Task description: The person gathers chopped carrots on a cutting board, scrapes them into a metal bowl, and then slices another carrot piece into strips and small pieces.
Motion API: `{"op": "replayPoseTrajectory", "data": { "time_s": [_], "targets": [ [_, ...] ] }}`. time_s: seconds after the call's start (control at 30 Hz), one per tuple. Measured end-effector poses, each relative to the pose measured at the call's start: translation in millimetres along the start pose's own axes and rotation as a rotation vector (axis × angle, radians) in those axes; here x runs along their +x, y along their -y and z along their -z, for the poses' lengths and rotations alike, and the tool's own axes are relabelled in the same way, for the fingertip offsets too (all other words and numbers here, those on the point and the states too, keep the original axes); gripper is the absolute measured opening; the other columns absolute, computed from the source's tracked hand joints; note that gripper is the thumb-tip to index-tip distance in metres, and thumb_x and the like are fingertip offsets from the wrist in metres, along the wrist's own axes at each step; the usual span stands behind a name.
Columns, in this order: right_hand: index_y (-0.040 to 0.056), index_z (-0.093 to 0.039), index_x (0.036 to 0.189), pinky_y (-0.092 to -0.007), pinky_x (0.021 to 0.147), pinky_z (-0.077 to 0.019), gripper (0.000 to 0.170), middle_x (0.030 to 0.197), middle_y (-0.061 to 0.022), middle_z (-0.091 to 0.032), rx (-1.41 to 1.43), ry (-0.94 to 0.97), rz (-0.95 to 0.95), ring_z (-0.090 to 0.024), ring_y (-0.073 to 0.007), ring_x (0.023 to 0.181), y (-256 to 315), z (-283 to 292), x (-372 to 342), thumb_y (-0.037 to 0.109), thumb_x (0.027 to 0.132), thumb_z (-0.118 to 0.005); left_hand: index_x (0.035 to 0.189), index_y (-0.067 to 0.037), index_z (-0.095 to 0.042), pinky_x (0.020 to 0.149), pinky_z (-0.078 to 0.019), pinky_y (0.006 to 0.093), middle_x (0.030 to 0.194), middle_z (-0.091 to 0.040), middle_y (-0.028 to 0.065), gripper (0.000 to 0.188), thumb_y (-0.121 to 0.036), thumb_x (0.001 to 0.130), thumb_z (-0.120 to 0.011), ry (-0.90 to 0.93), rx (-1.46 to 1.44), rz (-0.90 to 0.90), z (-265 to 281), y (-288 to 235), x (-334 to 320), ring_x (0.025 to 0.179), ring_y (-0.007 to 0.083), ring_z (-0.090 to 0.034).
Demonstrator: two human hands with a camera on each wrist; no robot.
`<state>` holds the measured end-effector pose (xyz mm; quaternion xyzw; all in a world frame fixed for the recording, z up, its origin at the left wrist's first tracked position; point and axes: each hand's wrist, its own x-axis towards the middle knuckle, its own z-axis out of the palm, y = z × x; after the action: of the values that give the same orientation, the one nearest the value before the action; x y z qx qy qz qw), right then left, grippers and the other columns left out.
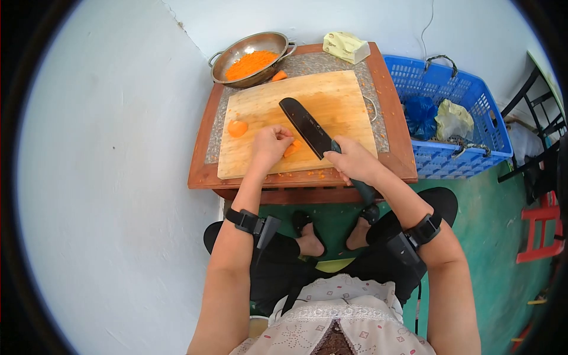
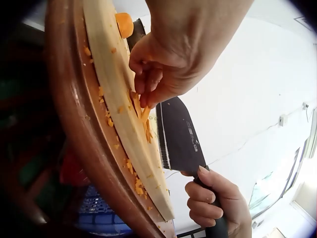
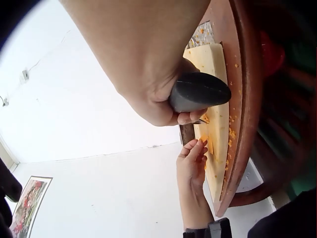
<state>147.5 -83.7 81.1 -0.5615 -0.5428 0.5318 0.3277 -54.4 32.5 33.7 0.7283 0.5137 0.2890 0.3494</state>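
Observation:
My right hand [image 1: 355,160] grips the dark handle of a broad black kitchen knife [image 1: 303,125], its blade slanting up and left over the wooden cutting board [image 1: 251,103]. On the left, my left hand [image 1: 272,145] bends over the board's near part, thumb and fingertips pinching thin carrot slices [image 2: 144,111]. Some of these carrot pieces [image 1: 290,148] lie right at the fingertips, beside the blade. A carrot chunk [image 1: 238,128] rests at the board's left side. In the right wrist view the butt of the knife handle [image 3: 200,91] sticks out of my right fist.
A metal pan [image 1: 271,42] of carrot shreds [image 1: 253,64] stands behind the board, with another carrot piece [image 1: 279,76] beside it. A tissue pack [image 1: 346,47] lies at the back of the wooden table [image 1: 397,127]. Rightward are a blue basket [image 1: 467,160] and a red stool [image 1: 541,231].

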Motion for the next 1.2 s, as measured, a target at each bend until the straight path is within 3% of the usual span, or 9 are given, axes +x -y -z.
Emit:
{"op": "replayPoseTrajectory", "data": {
  "time_s": [0.07,0.23,0.37,0.53,0.67,0.73,0.83,0.93,1.2],
  "targets": [
    [-0.0023,-0.046,0.093,-0.0310,0.038,-0.0426,0.019,0.056,-0.0077,-0.049,-0.049,0.006,-0.016,-0.050,-0.0157,0.041,4,-1,1,0.016,0.088,-0.050,0.082,0.002,-0.063,0.056,-0.0459,0.0215,0.071,-0.064,0.0050,0.009,-0.004,0.076,-0.067,-0.011,0.083,0.015,1,-10,-2,0.062,0.0084,-0.059],
    [-0.0030,-0.048,0.098,-0.0316,0.040,-0.0452,0.021,0.061,-0.0103,-0.052,-0.184,0.019,-0.058,-0.053,-0.0176,0.045,9,4,9,0.016,0.089,-0.049,0.078,-0.002,-0.067,0.058,-0.0483,0.0275,0.069,-0.066,0.0086,0.010,-0.010,0.072,-0.069,-0.054,0.037,0.018,-3,-8,-2,0.061,0.0153,-0.062],
    [-0.0024,-0.050,0.101,-0.0291,0.038,-0.0431,0.023,0.055,-0.0047,-0.047,-0.254,-0.012,-0.086,-0.050,-0.0139,0.042,20,12,10,0.017,0.089,-0.050,0.077,-0.002,-0.067,0.057,-0.0480,0.0278,0.068,-0.066,0.0096,0.009,-0.010,0.073,-0.068,-0.085,-0.008,0.023,-17,-13,-2,0.062,0.0155,-0.063],
    [-0.0024,-0.049,0.100,-0.0291,0.039,-0.0438,0.023,0.057,-0.0061,-0.049,-0.303,-0.001,-0.050,-0.052,-0.0141,0.043,25,18,9,0.017,0.088,-0.050,0.079,0.000,-0.066,0.057,-0.0467,0.0282,0.070,-0.065,0.0115,0.008,-0.007,0.075,-0.066,-0.196,0.164,-0.132,-24,-25,-17,0.060,0.0189,-0.061],
    [-0.0044,-0.049,0.093,-0.0396,0.049,-0.0496,0.021,0.069,-0.0216,-0.059,-0.545,-0.089,0.123,-0.061,-0.0303,0.055,17,11,3,0.015,0.086,-0.050,0.079,-0.002,-0.068,0.064,-0.0467,0.0350,0.076,-0.063,0.0127,0.009,-0.007,0.072,-0.067,-0.411,0.409,-0.426,-30,-15,-28,0.072,0.0274,-0.059],
    [-0.0042,-0.050,0.090,-0.0428,0.053,-0.0498,0.021,0.070,-0.0250,-0.060,-0.755,-0.196,0.346,-0.062,-0.0360,0.059,-1,3,7,0.015,0.084,-0.051,0.076,-0.002,-0.068,0.066,-0.0445,0.0368,0.077,-0.062,0.0109,0.007,-0.005,0.070,-0.067,-0.374,0.363,-0.560,-29,-21,-33,0.075,0.0278,-0.056],
    [-0.0024,-0.050,0.087,-0.0486,0.059,-0.0471,0.019,0.069,-0.0275,-0.057,-0.797,-0.214,0.348,-0.057,-0.0433,0.060,-3,-4,2,0.015,0.082,-0.056,0.075,-0.002,-0.067,0.066,-0.0436,0.0371,0.077,-0.061,0.0092,0.008,-0.004,0.068,-0.068,-0.314,0.369,-0.631,-33,-20,-38,0.076,0.0277,-0.054],
    [-0.0016,-0.049,0.083,-0.0485,0.059,-0.0472,0.018,0.064,-0.0243,-0.058,-0.888,-0.214,0.268,-0.059,-0.0416,0.061,4,-11,-4,0.015,0.082,-0.056,0.077,0.000,-0.067,0.067,-0.0444,0.0367,0.077,-0.061,0.0101,0.011,-0.001,0.066,-0.068,-0.331,0.399,-0.670,-37,-20,-40,0.076,0.0284,-0.055],
    [-0.0002,-0.049,0.080,-0.0440,0.051,-0.0473,0.010,0.057,-0.0210,-0.056,-0.989,-0.197,0.426,-0.059,-0.0371,0.055,0,-2,-26,0.009,0.081,-0.052,0.076,0.001,-0.065,0.066,-0.0425,0.0372,0.079,-0.060,0.0105,0.011,0.003,0.066,-0.067,-0.380,0.442,-0.699,-42,-16,-44,0.077,0.0292,-0.055]
  ]
}}
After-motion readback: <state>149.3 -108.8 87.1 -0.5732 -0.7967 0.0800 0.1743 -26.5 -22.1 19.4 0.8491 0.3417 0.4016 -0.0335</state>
